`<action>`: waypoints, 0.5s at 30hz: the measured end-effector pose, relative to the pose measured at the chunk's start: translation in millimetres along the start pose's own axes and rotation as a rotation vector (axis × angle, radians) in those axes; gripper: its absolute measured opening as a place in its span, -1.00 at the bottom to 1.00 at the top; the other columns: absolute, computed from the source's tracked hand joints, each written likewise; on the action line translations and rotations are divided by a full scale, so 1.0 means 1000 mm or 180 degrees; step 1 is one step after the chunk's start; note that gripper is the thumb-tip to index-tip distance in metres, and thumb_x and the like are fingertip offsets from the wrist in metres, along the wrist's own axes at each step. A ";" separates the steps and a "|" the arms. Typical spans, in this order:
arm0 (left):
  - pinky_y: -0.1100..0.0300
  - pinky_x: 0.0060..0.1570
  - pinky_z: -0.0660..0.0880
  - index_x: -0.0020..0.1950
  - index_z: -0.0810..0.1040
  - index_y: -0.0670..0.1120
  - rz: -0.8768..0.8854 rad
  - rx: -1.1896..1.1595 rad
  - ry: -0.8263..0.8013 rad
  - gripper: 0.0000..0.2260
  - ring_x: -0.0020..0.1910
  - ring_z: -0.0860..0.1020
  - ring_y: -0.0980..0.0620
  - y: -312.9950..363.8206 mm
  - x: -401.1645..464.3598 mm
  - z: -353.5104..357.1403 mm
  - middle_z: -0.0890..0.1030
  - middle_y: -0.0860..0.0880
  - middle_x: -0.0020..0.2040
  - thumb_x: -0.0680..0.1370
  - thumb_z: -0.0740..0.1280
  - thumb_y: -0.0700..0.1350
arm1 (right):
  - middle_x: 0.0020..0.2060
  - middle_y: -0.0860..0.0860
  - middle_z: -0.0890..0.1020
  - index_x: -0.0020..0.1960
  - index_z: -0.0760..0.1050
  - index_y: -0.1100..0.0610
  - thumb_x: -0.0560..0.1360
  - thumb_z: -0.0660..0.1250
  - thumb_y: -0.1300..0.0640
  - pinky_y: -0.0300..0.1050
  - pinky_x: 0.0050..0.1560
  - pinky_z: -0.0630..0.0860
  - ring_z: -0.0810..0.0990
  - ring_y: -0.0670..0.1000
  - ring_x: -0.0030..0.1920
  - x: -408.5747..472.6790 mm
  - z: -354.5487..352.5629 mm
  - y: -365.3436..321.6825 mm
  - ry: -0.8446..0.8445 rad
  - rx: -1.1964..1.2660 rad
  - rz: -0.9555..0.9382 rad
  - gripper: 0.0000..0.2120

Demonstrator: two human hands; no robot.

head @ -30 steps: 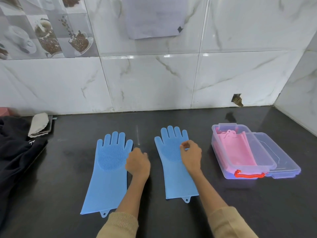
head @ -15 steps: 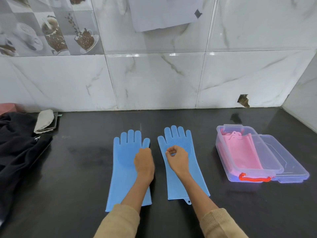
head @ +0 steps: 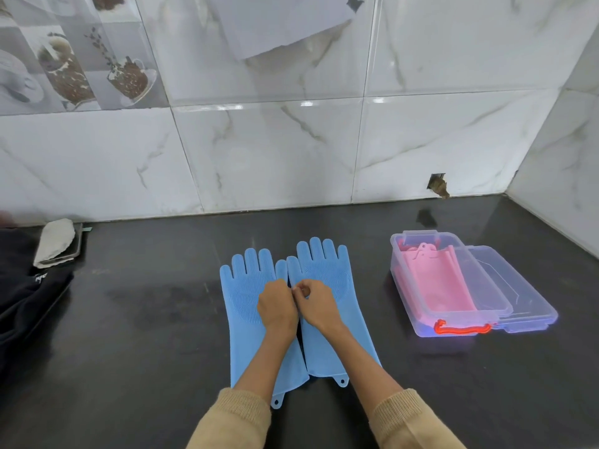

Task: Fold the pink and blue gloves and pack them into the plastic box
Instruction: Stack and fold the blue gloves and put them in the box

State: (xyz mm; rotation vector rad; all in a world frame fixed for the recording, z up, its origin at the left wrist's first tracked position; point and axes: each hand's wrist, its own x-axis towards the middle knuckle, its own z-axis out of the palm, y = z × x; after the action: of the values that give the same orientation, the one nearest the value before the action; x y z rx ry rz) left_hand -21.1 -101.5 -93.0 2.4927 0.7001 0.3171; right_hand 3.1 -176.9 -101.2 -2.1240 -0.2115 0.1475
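- Left hand and right hand covered the inner palm edges of both blue gloves; whether fingers pinched rubber, unclear.
- Pink gloves blurred behind the plastic box wall; fold and count unreadable.
- Dark cloth cut off at the left edge.
- Paper sheet on the wall cut off at the top.
- Both sleeves ran off the bottom.

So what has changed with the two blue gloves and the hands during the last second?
Both hands drew the gloves together: the left blue glove slid right, and now touches the right blue glove. The left hand and right hand now meet between them, each gripping a glove. The plastic box with pink gloves stayed.
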 end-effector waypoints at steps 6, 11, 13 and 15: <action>0.26 -0.48 0.18 -0.43 0.29 -0.10 -0.0026 -0.0724 0.0061 -0.64 -0.45 0.29 0.07 -0.008 0.006 -0.022 0.36 0.01 -0.46 0.58 0.19 -0.21 | -0.40 0.09 0.46 -0.28 0.43 0.20 0.61 0.11 0.02 -0.06 -0.22 0.47 0.46 0.04 -0.32 0.008 0.010 -0.022 -0.0555 0.0705 0.0464 -0.63; 0.01 0.01 0.42 0.09 0.54 -0.13 -0.0802 -0.0506 0.0141 -0.80 0.11 0.49 -0.15 -0.027 -0.002 -0.038 0.55 -0.12 0.08 0.61 0.19 -0.06 | -0.50 -0.03 0.27 -0.42 0.19 0.09 0.55 0.23 0.16 -0.21 -0.42 0.19 0.23 -0.06 -0.47 0.016 0.013 -0.024 -0.0449 0.0491 0.0395 -0.60; -0.13 0.20 0.37 0.30 0.40 -0.20 -0.1732 -0.0412 0.0046 -0.67 0.27 0.39 -0.26 -0.041 -0.004 -0.044 0.42 -0.22 0.29 0.60 0.22 -0.05 | -0.39 0.00 0.39 -0.30 0.38 0.15 0.56 0.18 0.22 -0.25 -0.41 0.24 0.36 -0.04 -0.39 0.016 0.016 -0.023 -0.0395 0.0284 0.0304 -0.75; -0.10 0.17 0.41 0.32 0.36 -0.27 -0.1878 -0.0548 -0.0273 -0.61 0.24 0.43 -0.28 -0.050 -0.002 -0.046 0.42 -0.28 0.29 0.60 0.21 -0.05 | -0.23 0.05 0.48 0.00 0.48 0.26 0.59 0.14 0.20 -0.29 -0.37 0.30 0.45 0.00 -0.24 0.013 0.020 -0.023 -0.0345 0.0300 0.0257 -0.83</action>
State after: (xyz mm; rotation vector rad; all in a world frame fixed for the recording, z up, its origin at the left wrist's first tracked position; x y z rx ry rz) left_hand -59.8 -46.9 -81.9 2.0113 1.2629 0.0468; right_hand 10.3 -145.7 -92.1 -2.0335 -0.1791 0.3146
